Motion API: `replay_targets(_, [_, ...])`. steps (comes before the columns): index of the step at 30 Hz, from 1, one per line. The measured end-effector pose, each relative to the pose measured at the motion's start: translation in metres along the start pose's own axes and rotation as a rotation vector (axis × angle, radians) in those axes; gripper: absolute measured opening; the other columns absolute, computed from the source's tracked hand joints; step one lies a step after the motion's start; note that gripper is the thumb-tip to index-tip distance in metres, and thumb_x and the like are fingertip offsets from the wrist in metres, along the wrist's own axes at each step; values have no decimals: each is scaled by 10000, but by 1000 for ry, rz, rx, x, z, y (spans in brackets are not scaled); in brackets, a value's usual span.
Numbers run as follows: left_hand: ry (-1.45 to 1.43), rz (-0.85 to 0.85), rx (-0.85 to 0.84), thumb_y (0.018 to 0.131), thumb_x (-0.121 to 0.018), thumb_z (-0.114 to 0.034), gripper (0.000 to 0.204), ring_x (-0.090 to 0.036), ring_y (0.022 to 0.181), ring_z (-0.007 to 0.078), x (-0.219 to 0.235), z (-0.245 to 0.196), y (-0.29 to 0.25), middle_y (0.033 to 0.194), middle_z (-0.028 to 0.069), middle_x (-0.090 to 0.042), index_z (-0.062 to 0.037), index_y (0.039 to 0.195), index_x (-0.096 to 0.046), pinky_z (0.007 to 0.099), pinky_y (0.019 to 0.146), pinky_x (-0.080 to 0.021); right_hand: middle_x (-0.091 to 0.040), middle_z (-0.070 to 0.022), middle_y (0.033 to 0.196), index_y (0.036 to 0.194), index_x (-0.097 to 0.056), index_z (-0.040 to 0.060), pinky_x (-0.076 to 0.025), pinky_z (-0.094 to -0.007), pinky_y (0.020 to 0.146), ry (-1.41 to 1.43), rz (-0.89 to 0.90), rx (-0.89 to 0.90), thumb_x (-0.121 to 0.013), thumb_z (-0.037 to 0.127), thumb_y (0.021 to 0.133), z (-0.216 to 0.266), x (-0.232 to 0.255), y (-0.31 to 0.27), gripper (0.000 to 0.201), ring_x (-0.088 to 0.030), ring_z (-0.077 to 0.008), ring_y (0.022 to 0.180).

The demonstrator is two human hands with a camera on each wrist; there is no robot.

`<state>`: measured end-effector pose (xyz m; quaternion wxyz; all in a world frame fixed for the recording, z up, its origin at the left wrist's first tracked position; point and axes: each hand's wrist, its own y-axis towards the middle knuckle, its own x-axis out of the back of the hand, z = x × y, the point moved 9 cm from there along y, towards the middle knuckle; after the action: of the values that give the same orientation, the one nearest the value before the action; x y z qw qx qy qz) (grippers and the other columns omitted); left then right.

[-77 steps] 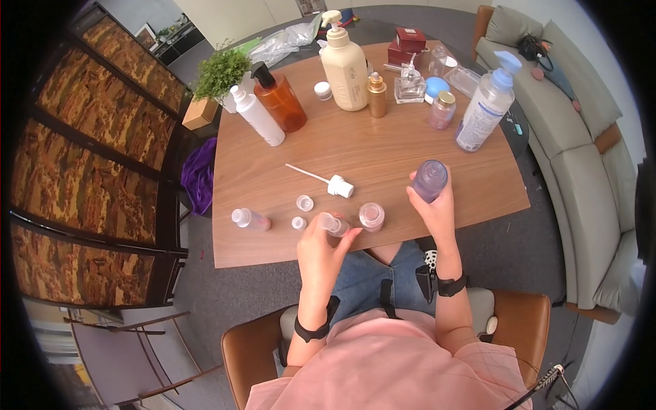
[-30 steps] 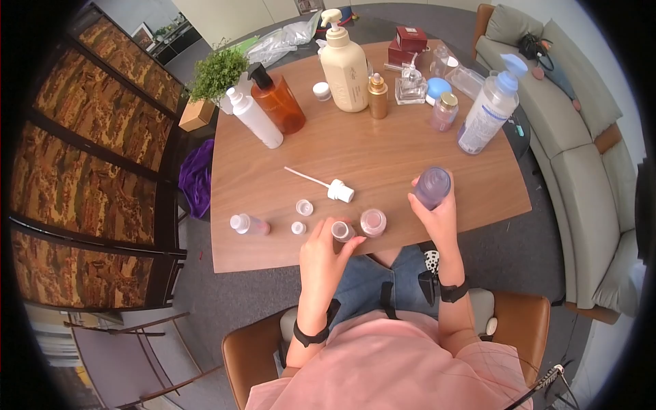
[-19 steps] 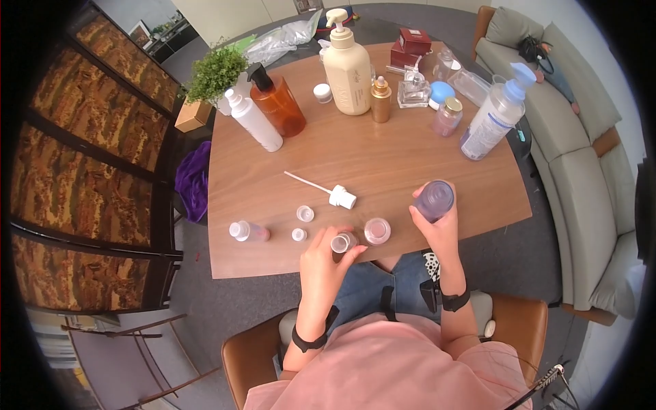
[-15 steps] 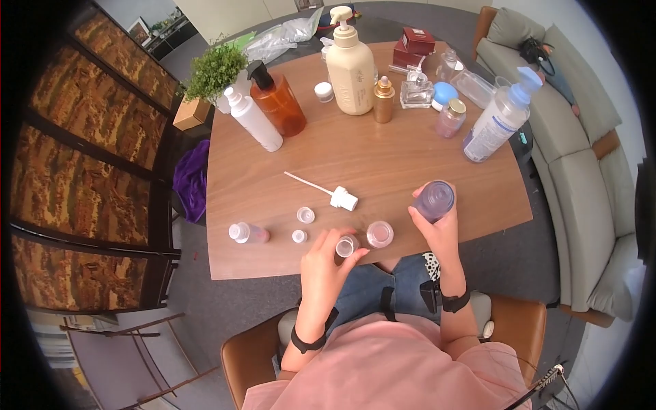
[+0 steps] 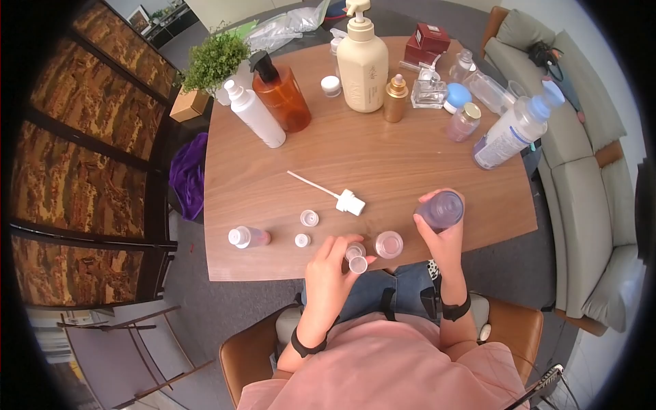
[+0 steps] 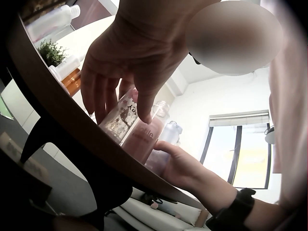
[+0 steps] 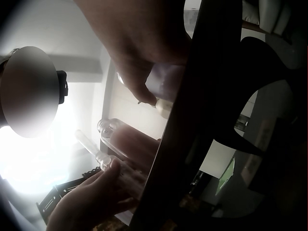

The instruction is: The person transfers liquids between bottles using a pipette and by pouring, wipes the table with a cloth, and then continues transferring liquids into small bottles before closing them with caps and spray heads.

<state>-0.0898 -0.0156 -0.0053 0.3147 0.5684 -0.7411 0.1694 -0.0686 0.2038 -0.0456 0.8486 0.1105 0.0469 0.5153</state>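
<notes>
With fingers and thumb around its sides, my left hand (image 5: 328,277) grips a small clear printed bottle (image 6: 120,120) at the table's near edge. From its neck rises a clear tube-like piece (image 7: 87,142), its round rim facing up in the head view. Just right of it stands an uncapped pink-tinted bottle (image 5: 389,244) with a threaded neck. My right hand (image 5: 447,239) holds a translucent purple bottle (image 5: 441,210) on the table, thumb along the near side. Left of centre lie a white pump with a straw (image 5: 348,202) and two small round caps, one clear (image 5: 309,218), one white (image 5: 302,240).
A small pink bottle with a white top (image 5: 249,237) lies at the left. Across the back stand a white bottle (image 5: 256,115), an amber pump bottle (image 5: 283,99), a cream pump bottle (image 5: 362,68), a gold bottle (image 5: 395,99) and a blue-topped pump bottle (image 5: 509,133).
The rim of the clear piece on my left hand's bottle has tipped toward the person. The whole head view has shifted, and both hands keep their bottles.
</notes>
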Motion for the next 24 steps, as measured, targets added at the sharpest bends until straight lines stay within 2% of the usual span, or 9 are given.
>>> replay_targets(13, [11,-1,-11,720,-811,-167,328,-633,747,289,0,-2,1,893,95,-637,-82,998,-661,368,637,-502,-557,-75,1071,1161,-441,33,-457,-262,809,14,10,14,-710,-42,766,0,-1,1,484,-540,-123,914])
replay_targets(24, [24,-7,-12,722,-810,-153,327,-625,715,279,-1,-2,0,877,93,-627,-83,1003,-658,366,619,-497,-564,-80,1059,1166,-443,27,-459,-276,823,-6,-2,31,-717,-34,762,-1,0,1,491,-547,-138,940])
